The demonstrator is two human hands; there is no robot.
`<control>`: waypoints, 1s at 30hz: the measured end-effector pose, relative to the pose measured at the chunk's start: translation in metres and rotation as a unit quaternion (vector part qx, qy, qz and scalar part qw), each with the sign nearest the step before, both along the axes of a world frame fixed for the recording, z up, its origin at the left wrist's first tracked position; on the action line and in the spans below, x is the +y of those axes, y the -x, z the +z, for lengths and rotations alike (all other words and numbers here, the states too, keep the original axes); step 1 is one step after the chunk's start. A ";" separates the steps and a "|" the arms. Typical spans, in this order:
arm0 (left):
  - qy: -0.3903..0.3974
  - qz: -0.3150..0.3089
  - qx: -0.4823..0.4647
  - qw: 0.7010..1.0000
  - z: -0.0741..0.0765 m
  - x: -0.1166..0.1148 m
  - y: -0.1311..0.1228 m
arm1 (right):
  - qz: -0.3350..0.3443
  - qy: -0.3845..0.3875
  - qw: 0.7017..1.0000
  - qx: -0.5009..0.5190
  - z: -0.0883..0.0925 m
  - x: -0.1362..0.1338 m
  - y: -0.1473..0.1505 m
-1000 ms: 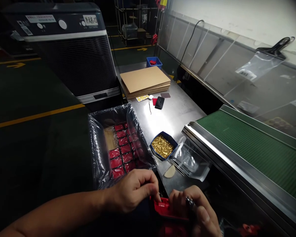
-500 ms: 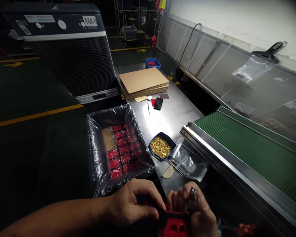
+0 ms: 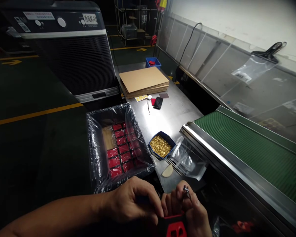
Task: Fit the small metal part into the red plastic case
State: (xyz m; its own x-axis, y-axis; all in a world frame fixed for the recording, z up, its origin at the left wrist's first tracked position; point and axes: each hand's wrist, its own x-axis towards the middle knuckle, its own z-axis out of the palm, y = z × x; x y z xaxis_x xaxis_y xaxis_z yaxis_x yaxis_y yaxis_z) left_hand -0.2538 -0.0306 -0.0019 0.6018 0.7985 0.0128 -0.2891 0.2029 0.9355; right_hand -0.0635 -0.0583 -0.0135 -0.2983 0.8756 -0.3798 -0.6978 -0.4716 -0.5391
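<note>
My left hand is closed on the upper left edge of a red and black plastic part, thumb and forefinger pinching. The part is cut off by the bottom of the view. On its other side my right hand is curled, fingertips against or just behind the part's upper edge. A small shiny metal piece with a pronged end sticks out from the right hand's fingers; the rest of it is hidden. Beyond the hands, a blue bin holds many small gold-coloured pieces.
To the left stands a plastic-lined crate with rows of red packed pieces. A green conveyor belt runs along the right. Flat cardboard lies stacked on the metal table; a clear plastic tray sits by the bin.
Both hands and the red and black part have shifted slightly, the right hand a little left and up. The part has tilted or dropped lower in view.
</note>
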 end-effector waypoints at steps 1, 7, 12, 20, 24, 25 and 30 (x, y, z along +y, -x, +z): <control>-0.007 0.003 0.006 1.000 -0.001 -0.001 0.000 | 0.000 0.003 1.000 -0.002 0.001 0.000 0.001; 0.007 0.018 -0.002 1.000 -0.003 -0.006 0.001 | -0.023 0.043 0.998 -0.028 0.005 -0.004 0.005; 0.027 0.017 -0.015 0.999 -0.003 -0.010 0.001 | -0.039 0.073 0.996 -0.031 0.013 -0.004 0.010; 0.016 0.023 -0.007 1.000 -0.003 -0.015 0.002 | -0.054 0.103 0.992 -0.052 0.021 -0.006 0.017; 0.026 0.029 -0.029 0.999 -0.004 -0.015 0.003 | -0.047 0.095 0.993 -0.047 0.016 -0.010 0.017; 0.034 0.031 -0.034 0.998 -0.003 -0.015 0.003 | -0.047 0.085 0.994 -0.044 0.015 -0.010 0.014; -0.043 0.090 -0.023 0.995 -0.002 -0.013 0.001 | -0.013 -0.256 0.946 -0.197 0.011 0.001 -0.015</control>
